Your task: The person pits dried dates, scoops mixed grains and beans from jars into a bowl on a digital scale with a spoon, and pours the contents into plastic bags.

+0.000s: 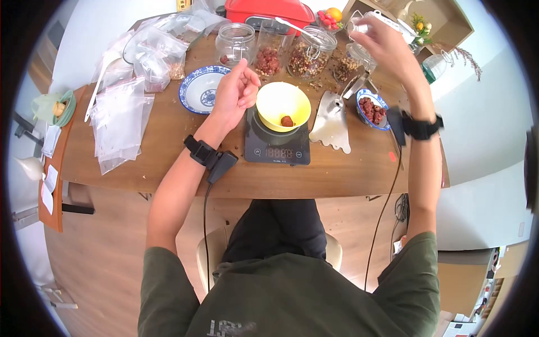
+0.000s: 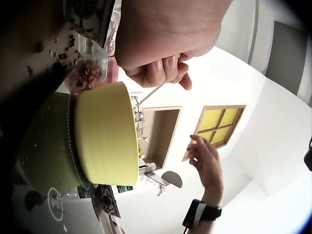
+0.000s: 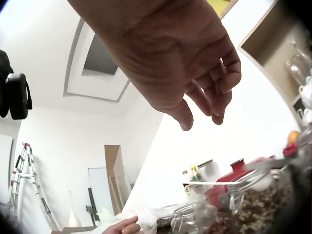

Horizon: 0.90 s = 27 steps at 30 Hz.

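Note:
My left hand [image 1: 234,90] hangs beside the left rim of a yellow bowl [image 1: 269,98], its fingers loosely curled around nothing. In the bowl lies one reddish-brown piece [image 1: 287,121] like a dried date. A black kitchen scale [image 1: 278,140] with a lit display carries the bowl. Raised at the back right, my right hand [image 1: 384,48] is above a glass jar [image 1: 362,56]. The right wrist view shows that hand [image 3: 190,73] in mid-air with bent, parted fingers and nothing between them. In the left wrist view the yellow bowl [image 2: 107,134] stands just below the left hand [image 2: 165,44].
Behind the bowl stand jars of dried food [image 1: 311,56], one with a white spoon [image 1: 289,25] across its top. A blue-patterned plate [image 1: 191,92] lies left, plastic bags [image 1: 120,118] farther left. Right are a metal plate [image 1: 331,126] and a bowl of dried dates [image 1: 370,106].

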Tool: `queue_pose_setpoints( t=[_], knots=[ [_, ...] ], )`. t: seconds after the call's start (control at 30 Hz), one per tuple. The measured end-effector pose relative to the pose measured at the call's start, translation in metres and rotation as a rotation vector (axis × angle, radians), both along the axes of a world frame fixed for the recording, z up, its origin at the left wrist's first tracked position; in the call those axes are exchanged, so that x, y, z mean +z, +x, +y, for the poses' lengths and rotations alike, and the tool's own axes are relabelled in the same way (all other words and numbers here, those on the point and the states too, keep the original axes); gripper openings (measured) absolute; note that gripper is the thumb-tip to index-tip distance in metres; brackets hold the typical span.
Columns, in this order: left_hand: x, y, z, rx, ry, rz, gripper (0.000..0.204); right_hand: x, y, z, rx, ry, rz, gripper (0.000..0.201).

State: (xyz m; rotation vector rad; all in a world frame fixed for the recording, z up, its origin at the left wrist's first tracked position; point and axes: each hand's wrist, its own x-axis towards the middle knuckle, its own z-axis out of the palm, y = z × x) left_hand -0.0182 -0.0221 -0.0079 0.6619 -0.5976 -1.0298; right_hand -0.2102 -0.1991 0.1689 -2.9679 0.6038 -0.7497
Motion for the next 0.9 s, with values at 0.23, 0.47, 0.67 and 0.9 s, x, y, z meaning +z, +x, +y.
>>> queue_pose_setpoints(
  t=[0.23,0.47,0.67,0.9],
  knots=[
    [0.001,0.001,0.001,-0.019,-0.012,0.017,0.044,-0.032,0.115,-0.009,0.025,-0.296,0.198,0.046],
    [0.001,0.001,0.001,-0.019,-0.039,-0.004,0.046,-0.036,0.139,-0.039,0.109,-0.197,0.279,0.028],
    [0.003,-0.002,0.001,-0.011,-0.011,-0.009,0.045,0.009,0.097,-0.051,0.068,0.061,0.076,0.032],
    [0.003,-0.002,0.001,0.000,-0.008,-0.018,0.044,0.042,0.026,-0.062,0.036,0.372,-0.172,0.031]
  ],
)
